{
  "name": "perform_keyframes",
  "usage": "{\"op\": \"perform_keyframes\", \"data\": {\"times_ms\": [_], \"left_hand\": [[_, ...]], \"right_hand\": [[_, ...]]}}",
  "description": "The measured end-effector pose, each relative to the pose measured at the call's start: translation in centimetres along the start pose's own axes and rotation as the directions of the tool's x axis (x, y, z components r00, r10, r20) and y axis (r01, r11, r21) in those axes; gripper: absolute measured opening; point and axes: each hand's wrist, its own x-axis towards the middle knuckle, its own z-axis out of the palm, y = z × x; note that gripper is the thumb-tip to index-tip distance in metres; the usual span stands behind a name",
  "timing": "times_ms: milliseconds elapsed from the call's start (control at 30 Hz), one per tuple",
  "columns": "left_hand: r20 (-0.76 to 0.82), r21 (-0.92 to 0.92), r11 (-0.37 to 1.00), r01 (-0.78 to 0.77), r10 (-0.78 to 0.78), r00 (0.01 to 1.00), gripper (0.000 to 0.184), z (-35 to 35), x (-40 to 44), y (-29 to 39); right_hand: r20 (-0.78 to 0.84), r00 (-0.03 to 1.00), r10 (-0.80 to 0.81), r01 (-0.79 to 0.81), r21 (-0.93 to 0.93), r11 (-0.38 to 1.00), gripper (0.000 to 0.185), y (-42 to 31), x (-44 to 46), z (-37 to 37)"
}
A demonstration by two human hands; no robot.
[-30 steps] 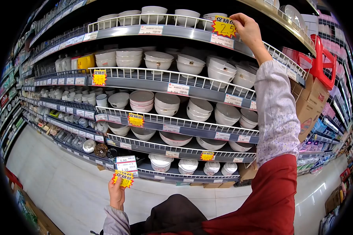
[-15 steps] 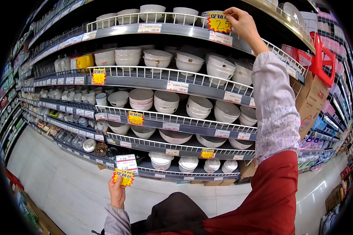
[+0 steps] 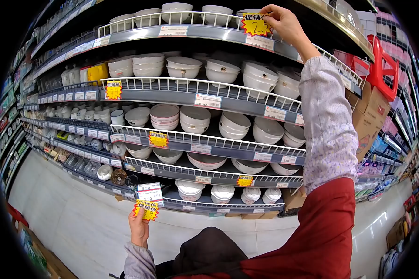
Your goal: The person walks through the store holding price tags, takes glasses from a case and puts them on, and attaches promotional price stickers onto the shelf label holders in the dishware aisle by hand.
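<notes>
Up at the top shelf's edge, my right hand (image 3: 284, 27) pinches a yellow and red starburst price tag (image 3: 256, 24) marked 2.5. The tag sits over the wire rail, just above a white price label (image 3: 260, 42). Low on the left, my left hand (image 3: 139, 230) is closed on a bunch of price tags. Yellow starburst tags (image 3: 147, 212) are at the front of the bunch, and white printed price labels (image 3: 150, 193) stick up behind them. White bowls (image 3: 217, 15) stand behind the rail near my right hand.
Shelves of stacked white bowls (image 3: 183, 68) fill the view, with white wire rails (image 3: 172, 84) along their edges. Lidded white pots (image 3: 189, 189) stand on the bottom shelf. To the right are a red plastic stool (image 3: 382, 69) and a cardboard box (image 3: 372, 116). Pale floor tiles (image 3: 79, 204) lie below.
The view has shifted slightly, so the shelves sit a little further left and higher. My right hand and its tag have moved slightly left; my left hand keeps its bunch in place.
</notes>
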Motion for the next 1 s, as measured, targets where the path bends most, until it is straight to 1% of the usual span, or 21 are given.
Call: {"op": "perform_keyframes", "data": {"times_ms": [33,100,233,300,333,433,500,733,800,1000], "left_hand": [[0.001,0.000,1.000,-0.003,0.003,1.000,0.020,0.0,0.0,0.0],[0.002,-0.002,1.000,-0.008,0.008,1.000,0.020,0.1,0.0,0.0],[0.006,-0.004,1.000,0.007,-0.007,1.000,0.021,0.1,0.0,0.1],[0.005,-0.001,1.000,0.012,-0.012,1.000,0.021,0.0,0.0,0.0],[0.005,-0.002,1.000,0.006,-0.006,1.000,0.021,-0.2,0.0,-0.1],[0.002,-0.003,1.000,-0.006,0.006,1.000,0.021,-0.4,0.0,-0.4],[0.001,-0.001,1.000,-0.011,0.011,1.000,0.021,-0.3,0.1,-0.3],[-0.001,-0.006,1.000,-0.004,0.004,1.000,0.021,-0.3,0.0,-0.2],[-0.001,-0.006,1.000,-0.001,0.001,1.000,0.021,-0.2,0.0,-0.2],[0.003,-0.012,1.000,0.001,-0.001,1.000,0.022,-0.4,0.0,-0.3]], "right_hand": [[0.000,1.000,0.001,-0.001,-0.001,1.000,0.016,-0.1,-0.1,-0.1],[-0.011,0.999,-0.051,0.049,-0.117,0.992,0.017,-0.4,-0.3,-0.2],[0.027,0.999,-0.044,0.046,-0.075,0.996,0.018,-1.3,-0.1,-0.3],[0.020,0.999,0.025,-0.020,-0.234,0.972,0.019,-2.1,-0.2,-0.5],[0.022,0.999,0.025,-0.020,-0.233,0.972,0.019,-2.9,-0.2,-0.8],[0.046,0.999,-0.015,0.027,-0.265,0.964,0.017,-4.2,0.1,-1.4],[0.039,0.996,-0.080,0.088,-0.359,0.929,0.019,-4.7,0.2,-1.2],[0.080,0.994,-0.069,0.098,-0.464,0.880,0.016,-5.8,0.3,-1.2],[0.099,0.980,-0.174,0.200,-0.515,0.834,0.015,-5.9,0.5,-1.0],[0.126,0.983,-0.137,0.184,-0.552,0.814,0.015,-6.2,0.6,-0.5]]}}
